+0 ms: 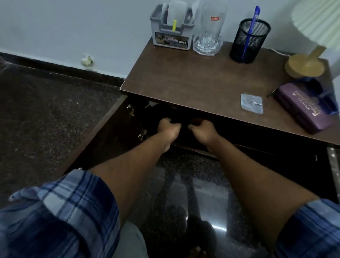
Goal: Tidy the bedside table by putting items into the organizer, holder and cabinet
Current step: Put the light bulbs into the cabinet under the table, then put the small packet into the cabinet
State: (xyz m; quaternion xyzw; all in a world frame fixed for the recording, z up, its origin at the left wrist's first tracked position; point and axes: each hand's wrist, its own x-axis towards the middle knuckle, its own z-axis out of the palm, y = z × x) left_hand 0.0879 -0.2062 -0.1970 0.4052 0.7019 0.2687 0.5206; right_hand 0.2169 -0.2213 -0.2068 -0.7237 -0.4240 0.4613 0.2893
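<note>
The brown bedside table [190, 78] has its cabinet door [105, 141] swung open to the left. Both arms reach into the dark cabinet under the top. My left hand [168, 126] and my right hand [203, 130] are curled side by side on a dark item [184, 121] that I cannot make out. On the top stand a grey organizer [170, 35] with papers in it and a black mesh holder [248, 45] with a blue pen [252, 26]. A silvery packet [251, 103] and a purple case [304, 109] lie at the right.
A tall glass [211, 26] on a clear coaster stands between organizer and holder. A lamp [305, 66] with a wooden base fills the back right corner, with a blue object [330, 98] behind the case. The floor is dark polished stone; my bare feet show below.
</note>
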